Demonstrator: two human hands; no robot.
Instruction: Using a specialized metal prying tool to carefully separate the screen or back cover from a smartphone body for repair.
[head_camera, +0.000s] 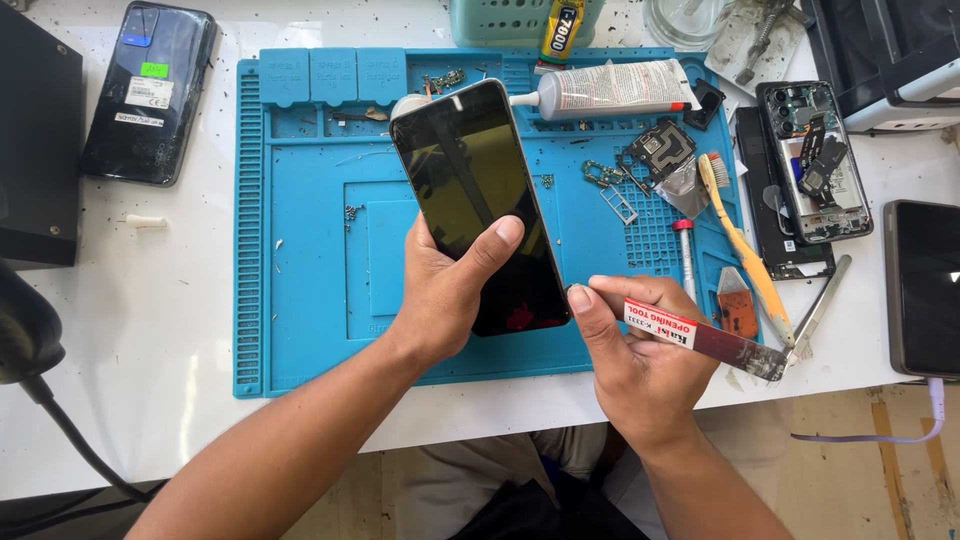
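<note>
My left hand grips a black smartphone from underneath, thumb across its dark glass, holding it tilted above the blue repair mat. My right hand holds a thin flat metal opening tool with a red-and-white label. The tool's tip is at the phone's lower right edge, by the corner. Whether the tip is inside the seam is hidden by my thumb.
A glue tube, small phone parts and a yellow toothbrush lie on the mat's right side. An opened phone and tweezers sit to the right. Another phone lies far left, a dark device at the right edge.
</note>
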